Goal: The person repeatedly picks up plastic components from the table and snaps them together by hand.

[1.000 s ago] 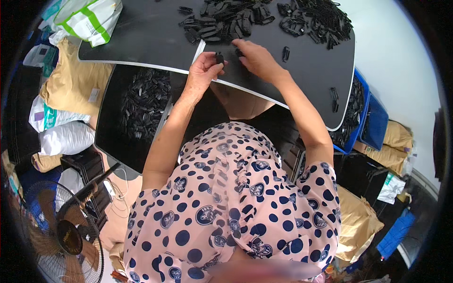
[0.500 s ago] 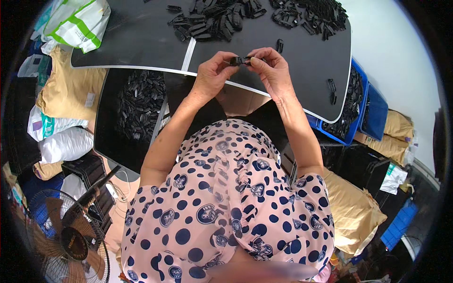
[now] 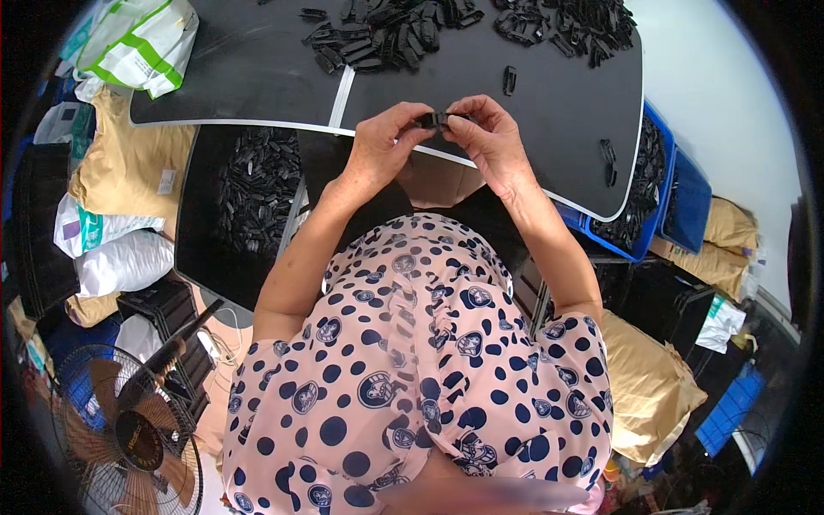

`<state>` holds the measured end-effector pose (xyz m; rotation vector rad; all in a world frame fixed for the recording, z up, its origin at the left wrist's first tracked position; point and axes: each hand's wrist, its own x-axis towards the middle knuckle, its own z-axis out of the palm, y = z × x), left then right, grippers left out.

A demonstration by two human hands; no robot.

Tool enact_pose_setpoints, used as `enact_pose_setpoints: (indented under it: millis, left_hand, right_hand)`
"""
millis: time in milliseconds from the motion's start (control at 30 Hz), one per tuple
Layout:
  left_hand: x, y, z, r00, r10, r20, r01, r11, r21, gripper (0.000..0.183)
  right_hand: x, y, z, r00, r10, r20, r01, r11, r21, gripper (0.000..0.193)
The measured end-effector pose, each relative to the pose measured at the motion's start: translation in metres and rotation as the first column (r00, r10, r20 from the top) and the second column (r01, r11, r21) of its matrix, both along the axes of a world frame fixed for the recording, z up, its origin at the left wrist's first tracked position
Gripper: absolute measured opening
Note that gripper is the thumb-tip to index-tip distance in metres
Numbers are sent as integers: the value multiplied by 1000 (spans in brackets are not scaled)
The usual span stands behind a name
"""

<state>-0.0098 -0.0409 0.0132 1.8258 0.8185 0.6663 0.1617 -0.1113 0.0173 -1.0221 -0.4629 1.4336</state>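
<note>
Over the table's near edge, both hands meet at a small black plastic piece, which looks like a buckle [image 3: 436,120]. My left hand [image 3: 380,144] pinches its left end between thumb and fingers. The right end is pinched by my right hand [image 3: 495,146], with the thumb pressed on top. Fingertips cover much of it, so I cannot tell whether it is one part or two. Beyond my hands, a pile of similar black pieces [image 3: 403,39] lies on the black table [image 3: 257,81]. One loose piece [image 3: 510,81] sits past my right hand, and more pieces [image 3: 608,162] lie near the right edge.
A second pile [image 3: 592,34] covers the far right. Black pieces also fill a blue bin [image 3: 639,245] at the right and a dark surface [image 3: 197,232] at lower left. A white-green bag [image 3: 172,51], tan sacks [image 3: 120,163] and a fan [image 3: 137,438] stand left.
Both hands have come slightly nearer to me with the black piece still between them. My right hand has bent a little more toward the left one.
</note>
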Motion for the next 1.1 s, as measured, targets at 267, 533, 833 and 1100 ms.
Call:
enact_pose_setpoints:
  millis: [267,533,833,1100]
  left_hand:
    - [-7,-2,14,997,-53,-54,66,955,290,23]
    - [-9,-8,7,992,-118,-35,122,911,393,24]
    - [6,-7,1,940,-60,336,86,994,-65,20]
    - [11,-22,6,788,289,543,389,450,-804,24]
  right_hand:
    - [18,7,23,944,300,140,-273,945,-182,13]
    - [24,8,16,830,533,167,-464,824,-324,13]
    - [14,-7,2,865,453,-214,-483,868,-115,31]
    - [3,-20,-7,770,572,-283,-552,819,153,62]
